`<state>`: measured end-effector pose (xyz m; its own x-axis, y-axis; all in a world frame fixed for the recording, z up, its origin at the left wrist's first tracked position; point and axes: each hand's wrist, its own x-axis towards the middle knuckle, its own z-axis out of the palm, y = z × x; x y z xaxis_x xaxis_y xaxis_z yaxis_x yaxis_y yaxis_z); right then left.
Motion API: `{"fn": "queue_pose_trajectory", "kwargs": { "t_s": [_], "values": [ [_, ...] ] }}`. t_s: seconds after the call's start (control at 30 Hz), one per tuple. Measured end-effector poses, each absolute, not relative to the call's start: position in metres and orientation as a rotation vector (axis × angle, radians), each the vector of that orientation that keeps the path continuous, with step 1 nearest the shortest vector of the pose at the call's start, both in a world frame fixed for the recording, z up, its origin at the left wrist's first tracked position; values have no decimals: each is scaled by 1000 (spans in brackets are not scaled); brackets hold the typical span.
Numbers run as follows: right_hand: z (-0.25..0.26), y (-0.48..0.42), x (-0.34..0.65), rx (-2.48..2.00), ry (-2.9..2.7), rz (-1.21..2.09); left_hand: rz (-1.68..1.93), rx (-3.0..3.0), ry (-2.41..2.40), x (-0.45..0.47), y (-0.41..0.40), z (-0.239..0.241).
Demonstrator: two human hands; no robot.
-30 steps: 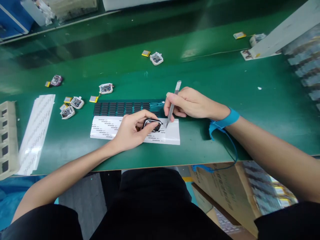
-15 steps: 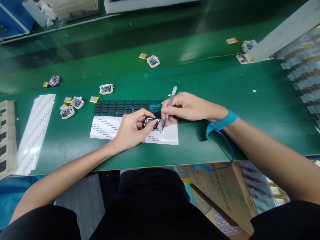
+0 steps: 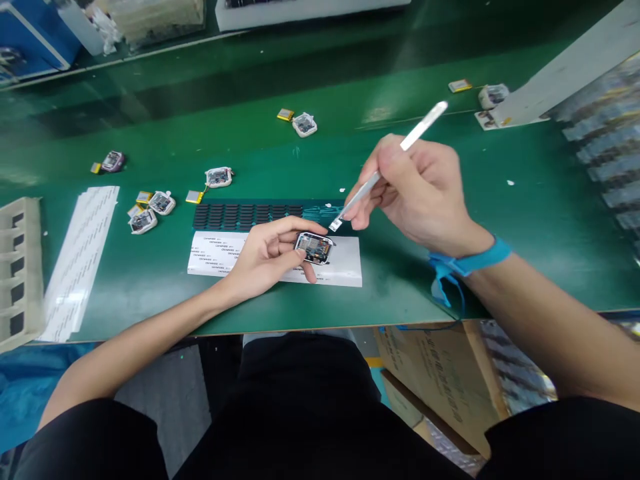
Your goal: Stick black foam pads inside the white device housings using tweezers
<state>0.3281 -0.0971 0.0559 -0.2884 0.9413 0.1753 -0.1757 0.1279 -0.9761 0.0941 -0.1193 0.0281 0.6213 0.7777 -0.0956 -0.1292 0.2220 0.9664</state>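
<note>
My left hand [image 3: 267, 257] is closed on a small square watch case [image 3: 314, 248] with its circuit board showing, held just above a white label sheet [image 3: 220, 253]. My right hand [image 3: 417, 193] is raised above the table and pinches metal tweezers [image 3: 380, 175]. The tweezer tip points down-left and holds a tiny white label close above the case. A blue wrist strap [image 3: 473, 261] circles my right wrist. Behind the label sheet lies a dark sheet of small black pads [image 3: 240, 215].
Several more watch cases with yellow batteries [image 3: 150, 212] lie on the green table [image 3: 500, 220], some on the far strip [image 3: 304, 124]. White label sheets [image 3: 77, 260] and a grey foam tray [image 3: 17, 267] lie at left. A cardboard box [image 3: 430, 373] sits under the table edge.
My right hand has lifted off the label sheet and swung the tweezers up and to the right, the tip now above the case. My left hand turned the case face up.
</note>
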Motion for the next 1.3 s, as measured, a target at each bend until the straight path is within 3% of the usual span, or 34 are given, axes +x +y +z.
{"fn": "queue_pose_trajectory", "kwargs": {
  "t_s": [0.77, 1.3],
  "values": [
    [59, -128, 306, -1061, -1502, 1360, 534, 1080, 621, 92, -127, 35],
    [57, -129, 308, -982, -1605, 1331, 553, 1018, 616, 93, -130, 32]
  ]
}}
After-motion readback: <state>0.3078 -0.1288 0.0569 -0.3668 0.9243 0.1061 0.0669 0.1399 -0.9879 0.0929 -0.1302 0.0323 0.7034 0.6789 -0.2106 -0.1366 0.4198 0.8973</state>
